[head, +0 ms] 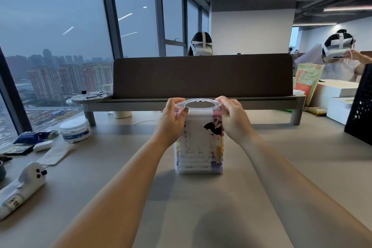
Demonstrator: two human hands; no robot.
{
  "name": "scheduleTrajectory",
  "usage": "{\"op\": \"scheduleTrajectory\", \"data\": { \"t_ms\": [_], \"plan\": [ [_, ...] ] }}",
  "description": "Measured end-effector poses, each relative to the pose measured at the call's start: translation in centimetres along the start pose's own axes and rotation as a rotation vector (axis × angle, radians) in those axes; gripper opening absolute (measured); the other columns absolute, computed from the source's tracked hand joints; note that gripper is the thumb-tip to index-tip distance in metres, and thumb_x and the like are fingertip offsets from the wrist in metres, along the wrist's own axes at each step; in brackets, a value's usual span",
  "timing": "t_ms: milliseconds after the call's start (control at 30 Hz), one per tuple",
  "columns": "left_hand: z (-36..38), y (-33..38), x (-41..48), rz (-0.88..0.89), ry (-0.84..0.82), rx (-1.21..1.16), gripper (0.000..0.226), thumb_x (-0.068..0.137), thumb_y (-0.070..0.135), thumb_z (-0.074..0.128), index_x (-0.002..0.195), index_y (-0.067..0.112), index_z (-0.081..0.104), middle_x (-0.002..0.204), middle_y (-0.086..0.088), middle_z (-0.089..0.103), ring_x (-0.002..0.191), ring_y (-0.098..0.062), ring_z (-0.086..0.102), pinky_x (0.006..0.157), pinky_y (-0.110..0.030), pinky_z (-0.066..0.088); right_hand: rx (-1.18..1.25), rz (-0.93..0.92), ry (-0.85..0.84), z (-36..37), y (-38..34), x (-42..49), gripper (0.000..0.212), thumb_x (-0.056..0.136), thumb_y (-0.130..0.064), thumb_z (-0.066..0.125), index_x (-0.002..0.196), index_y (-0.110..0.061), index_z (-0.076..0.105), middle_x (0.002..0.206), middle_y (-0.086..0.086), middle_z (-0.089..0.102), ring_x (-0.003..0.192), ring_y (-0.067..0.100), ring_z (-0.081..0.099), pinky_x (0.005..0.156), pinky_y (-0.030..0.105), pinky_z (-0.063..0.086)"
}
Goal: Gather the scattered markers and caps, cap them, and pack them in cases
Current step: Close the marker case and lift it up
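A clear plastic marker case (198, 153) stands upright on the desk in the middle of the head view. Rows of pastel markers show through its sides, and a white illustrated card covers its front. My left hand (172, 122) grips the left end of the case's carry handle (198, 104), thumb on the front. At the handle's right end, my right hand (233, 119) curls its fingers over the top. No loose markers or caps are visible on the desk.
A dark divider panel on a grey riser shelf (201, 100) spans the desk behind the case. At the left lie a white tub (74, 130), a white plush wrist rest (24, 185) and small items. White boxes (340, 96) stand at the right. Two people wearing headsets sit beyond.
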State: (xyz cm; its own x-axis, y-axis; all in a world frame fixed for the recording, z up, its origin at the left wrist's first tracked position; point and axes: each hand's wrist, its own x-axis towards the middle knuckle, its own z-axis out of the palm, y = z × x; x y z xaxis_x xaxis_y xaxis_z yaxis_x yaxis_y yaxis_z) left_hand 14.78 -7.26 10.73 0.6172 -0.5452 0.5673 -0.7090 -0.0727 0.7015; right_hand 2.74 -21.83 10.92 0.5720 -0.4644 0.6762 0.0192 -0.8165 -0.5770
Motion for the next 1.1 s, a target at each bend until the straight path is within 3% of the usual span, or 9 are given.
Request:
{"op": "scheduleTrajectory", "data": {
  "t_ms": [100, 200, 300, 367, 500, 633, 767, 933, 1100],
  "plan": [
    [-0.2, 0.4, -0.3, 0.002, -0.002, -0.001, 0.034, 0.099, 0.034, 0.043, 0.131, 0.026, 0.037, 0.117, 0.0, 0.048, 0.102, -0.016, 0.053, 0.084, -0.038, 0.053, 0.067, 0.032, -0.002, 0.1, 0.1, 0.1, 0.026, 0.103, -0.013, 0.038, 0.12, -0.014, 0.058, 0.118, 0.007, 0.054, 0.108, 0.018, 0.051, 0.089, 0.024, 0.045],
    [-0.5, 0.2, -1.5, -0.064, -0.124, -0.188, 0.044, 0.099, 0.029, 0.043, 0.139, 0.033, 0.025, 0.115, 0.007, 0.048, 0.102, -0.009, 0.053, 0.077, -0.023, 0.053, 0.375, 0.17, -0.035, 0.0, 0.2, -0.6, 0.028, 0.102, -0.017, 0.044, 0.127, -0.022, 0.056, 0.12, 0.001, 0.059, 0.111, 0.016, 0.057, 0.093, 0.038, 0.053],
    [-0.6, -0.4, -3.0, -0.213, -0.155, -0.294, 0.05, 0.098, 0.024, 0.048, 0.142, 0.027, 0.023, 0.116, 0.005, 0.052, 0.105, -0.01, 0.055, 0.081, -0.026, 0.054, 0.491, 0.234, -0.054, 0.2, 1.0, -1.8, 0.033, 0.1, -0.021, 0.048, 0.133, -0.024, 0.051, 0.122, -0.004, 0.059, 0.11, 0.012, 0.057, 0.084, 0.027, 0.054],
    [-1.0, -0.5, -3.7, -0.27, -0.154, -0.214, 0.04, 0.097, 0.024, 0.05, 0.134, 0.017, 0.036, 0.118, -0.001, 0.056, 0.11, -0.018, 0.057, 0.087, -0.033, 0.052, 0.444, 0.23, -0.043, 0.8, 1.6, -2.5, 0.023, 0.099, -0.018, 0.05, 0.12, -0.02, 0.06, 0.11, -0.003, 0.065, 0.103, 0.016, 0.061, 0.074, 0.021, 0.051],
    [-4.7, -0.2, -4.3, -0.268, -0.091, -0.154, 0.03, 0.094, 0.027, 0.055, 0.121, 0.015, 0.05, 0.114, -0.001, 0.062, 0.105, -0.017, 0.06, 0.081, -0.029, 0.053, 0.476, 0.189, -0.067, 1.9, -1.0, -2.2, 0.016, 0.096, -0.016, 0.056, 0.106, -0.015, 0.068, 0.095, 0.002, 0.07, 0.085, 0.017, 0.063, 0.067, 0.021, 0.048],
    [-12.3, 1.6, -6.2, -0.256, 0.027, -0.146, 0.032, 0.091, 0.035, 0.056, 0.117, 0.016, 0.055, 0.108, -0.001, 0.067, 0.101, -0.016, 0.064, 0.082, -0.035, 0.057, 0.627, 0.147, -0.169, 3.6, -7.9, -1.1, 0.027, 0.093, -0.033, 0.058, 0.112, -0.016, 0.067, 0.099, -0.003, 0.071, 0.091, 0.011, 0.065, 0.072, 0.021, 0.051],
    [-21.2, 3.5, -10.2, -0.244, 0.207, -0.067, 0.027, 0.09, 0.039, 0.054, 0.107, 0.018, 0.06, 0.104, -0.001, 0.068, 0.095, -0.015, 0.066, 0.08, -0.034, 0.057, 0.846, 0.136, -0.326, 7.3, -15.7, -1.3, 0.034, 0.089, -0.035, 0.061, 0.115, -0.015, 0.066, 0.102, -0.002, 0.072, 0.094, 0.014, 0.068, 0.085, 0.026, 0.054],
    [-31.5, 4.7, -17.0, -0.286, 0.444, 0.135, 0.031, 0.09, 0.039, 0.058, 0.111, 0.016, 0.062, 0.106, 0.0, 0.069, 0.097, -0.017, 0.066, 0.083, -0.037, 0.056, 1.041, 0.054, -0.55, 12.9, -25.2, -3.9, 0.028, 0.089, -0.025, 0.063, 0.114, -0.012, 0.066, 0.101, 0.002, 0.074, 0.091, 0.013, 0.071, 0.087, 0.026, 0.055],
    [-39.5, 5.6, -24.2, -0.375, 0.632, 0.177, 0.028, 0.092, 0.033, 0.058, 0.114, 0.016, 0.062, 0.11, -0.002, 0.068, 0.101, -0.02, 0.065, 0.087, -0.042, 0.055, 1.067, -0.071, -0.716, 18.1, -33.9, -7.4, 0.025, 0.08, -0.021, 0.075, 0.104, -0.023, 0.07, 0.098, -0.004, 0.074, 0.091, 0.012, 0.07, 0.091, 0.032, 0.052]
  ]
}}
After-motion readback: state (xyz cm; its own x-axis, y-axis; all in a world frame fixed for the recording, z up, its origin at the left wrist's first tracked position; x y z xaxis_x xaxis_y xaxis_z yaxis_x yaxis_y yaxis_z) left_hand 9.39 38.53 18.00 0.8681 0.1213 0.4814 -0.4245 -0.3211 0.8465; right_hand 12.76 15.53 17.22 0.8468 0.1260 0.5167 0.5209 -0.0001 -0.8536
